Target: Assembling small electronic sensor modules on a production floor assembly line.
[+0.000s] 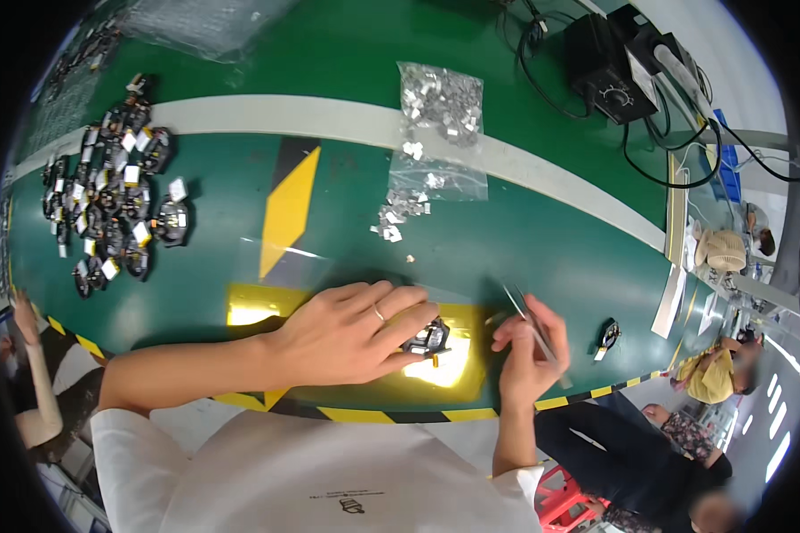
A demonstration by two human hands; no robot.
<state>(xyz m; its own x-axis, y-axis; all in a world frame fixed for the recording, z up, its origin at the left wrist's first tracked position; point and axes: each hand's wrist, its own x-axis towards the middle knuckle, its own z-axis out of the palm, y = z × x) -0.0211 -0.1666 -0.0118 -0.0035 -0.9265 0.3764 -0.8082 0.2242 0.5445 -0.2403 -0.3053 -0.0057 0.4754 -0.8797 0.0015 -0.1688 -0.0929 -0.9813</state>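
My left hand is closed around a small black round part with a metallic face, pressing it over a shiny yellow sheet on the green bench. A ring sits on one of its fingers. To the right, my right hand grips a pair of metal tweezers, their tips pointing up and away from me. The tweezers are apart from the black part. Beyond my hands lies a loose pile of small silvery-white pieces, with one tiny piece nearer to me.
Many similar black parts with white tags are heaped at the left. A clear bag of small pieces lies across the pale strip. One black part rests at the right. A black control box with cables stands far right. Other people sit on both sides.
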